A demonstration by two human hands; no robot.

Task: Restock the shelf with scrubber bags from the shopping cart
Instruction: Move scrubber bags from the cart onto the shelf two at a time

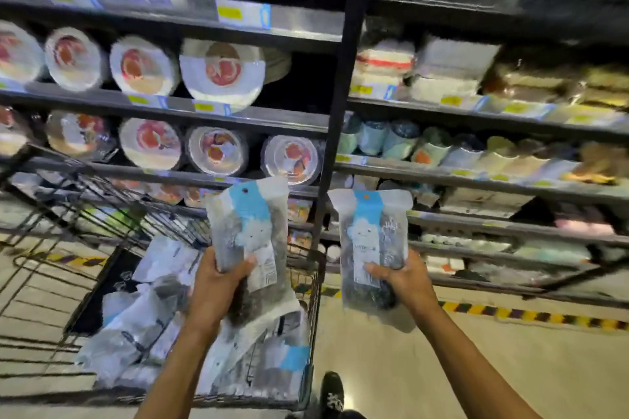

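Observation:
My left hand [218, 282] grips a clear scrubber bag [252, 231] with a blue-and-white cloud label, held upright above the shopping cart [306, 286]. My right hand [405, 279] holds a second, matching scrubber bag [372, 241] upright, to the right of the cart and in front of the shelves [476, 177]. Several more scrubber bags [163, 326] lie piled in the cart's basket below my left arm. Dark scrubbers show through the clear plastic of both held bags.
Shelving fills the view ahead, split by a dark upright post [337, 119]. Stacks of disposable plates [221, 71] stand on the left shelves; cups and packaged goods [435, 146] sit on the right. A yellow-and-black floor stripe [531, 315] runs along the shelf base. My shoe [332, 391] is by the cart.

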